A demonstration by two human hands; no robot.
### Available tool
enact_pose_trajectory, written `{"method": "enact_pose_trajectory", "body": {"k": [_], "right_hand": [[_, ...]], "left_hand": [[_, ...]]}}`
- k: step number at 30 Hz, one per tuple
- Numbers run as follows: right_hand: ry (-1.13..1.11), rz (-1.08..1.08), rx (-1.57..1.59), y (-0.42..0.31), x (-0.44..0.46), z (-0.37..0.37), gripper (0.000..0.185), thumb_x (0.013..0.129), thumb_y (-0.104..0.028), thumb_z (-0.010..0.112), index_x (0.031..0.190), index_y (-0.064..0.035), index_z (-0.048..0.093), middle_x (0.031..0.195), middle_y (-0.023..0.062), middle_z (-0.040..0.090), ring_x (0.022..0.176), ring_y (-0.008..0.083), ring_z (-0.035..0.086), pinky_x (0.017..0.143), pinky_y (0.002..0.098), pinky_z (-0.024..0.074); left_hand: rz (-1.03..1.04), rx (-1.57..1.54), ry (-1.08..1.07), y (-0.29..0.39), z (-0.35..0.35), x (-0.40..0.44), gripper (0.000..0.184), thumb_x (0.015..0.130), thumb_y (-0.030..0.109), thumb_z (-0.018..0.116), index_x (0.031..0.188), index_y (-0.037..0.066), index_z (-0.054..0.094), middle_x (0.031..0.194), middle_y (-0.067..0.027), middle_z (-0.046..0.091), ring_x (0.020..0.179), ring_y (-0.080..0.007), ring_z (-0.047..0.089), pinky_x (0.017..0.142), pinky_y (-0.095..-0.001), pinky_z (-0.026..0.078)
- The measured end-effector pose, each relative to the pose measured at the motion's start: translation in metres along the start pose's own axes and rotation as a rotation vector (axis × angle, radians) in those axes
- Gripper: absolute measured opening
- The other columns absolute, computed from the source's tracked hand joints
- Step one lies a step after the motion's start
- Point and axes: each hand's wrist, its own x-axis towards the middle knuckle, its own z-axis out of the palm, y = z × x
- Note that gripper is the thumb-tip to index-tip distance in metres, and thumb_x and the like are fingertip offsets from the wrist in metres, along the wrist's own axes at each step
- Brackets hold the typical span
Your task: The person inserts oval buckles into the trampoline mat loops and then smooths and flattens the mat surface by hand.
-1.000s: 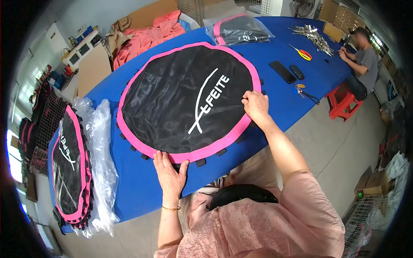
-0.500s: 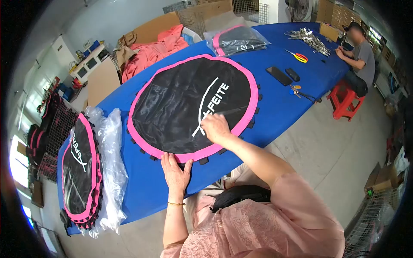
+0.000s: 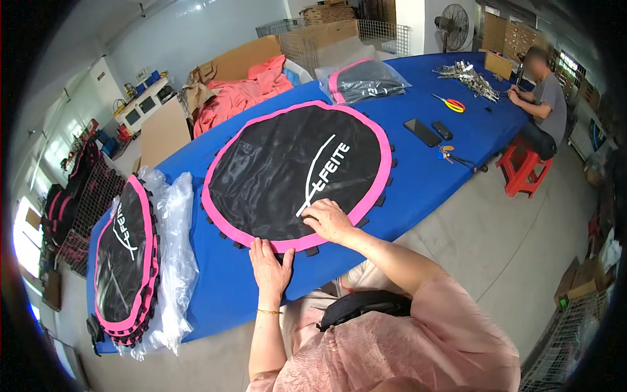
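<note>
A round black mat [image 3: 274, 170] with a pink border and white lettering lies on the blue table [image 3: 222, 297]. My left hand [image 3: 270, 268] rests on the mat's near pink edge, fingers apart, holding nothing. Over the lower part of the mat, beside the lettering, is my right hand [image 3: 326, 221], its fingers curled; whether anything is between them is too small to tell. Black tabs stick out around the mat's border. To the left, a stack of similar mats [image 3: 124, 261] lies beside clear plastic bags [image 3: 173, 261].
A bagged mat [image 3: 366, 81] lies at the far edge. Farther right are red-yellow scissors [image 3: 450, 103], a phone [image 3: 422, 132], a dark case [image 3: 442, 130], keys [image 3: 447, 153] and a pile of metal pieces [image 3: 470, 80]. A person [image 3: 545, 98] sits on a red stool [image 3: 526, 168].
My right hand has moved from the mat's right edge leftward and nearer, onto its lower part. My left hand stays at the near edge. The view has shifted slightly.
</note>
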Motion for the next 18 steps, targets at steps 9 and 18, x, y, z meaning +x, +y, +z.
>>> {"method": "enact_pose_trajectory", "body": {"k": [9,18], "right_hand": [[0.057,0.09,0.323,0.006,-0.02,-0.049,0.021,0.102,-0.017,0.067,0.118,-0.0045,0.071,0.107,0.0154,0.073,0.094,0.0305,0.072,0.085,0.0408,0.0571],[-0.839,0.247,-0.312,0.033,-0.16,-0.172,0.012,0.094,-0.016,0.069,0.098,-0.0079,0.076,0.102,0.0127,0.075,0.102,0.0355,0.07,0.093,0.0449,0.0555]], "left_hand": [[0.08,0.019,0.055,-0.01,0.008,0.0,0.082,0.096,0.05,0.071,0.144,-0.013,0.05,0.155,-0.0356,0.046,0.148,-0.0504,0.039,0.126,-0.056,0.028],[0.062,0.044,0.023,0.0,-0.001,-0.001,0.081,0.098,0.049,0.07,0.146,-0.012,0.048,0.155,-0.0343,0.045,0.149,-0.0501,0.038,0.125,-0.0563,0.03]]}}
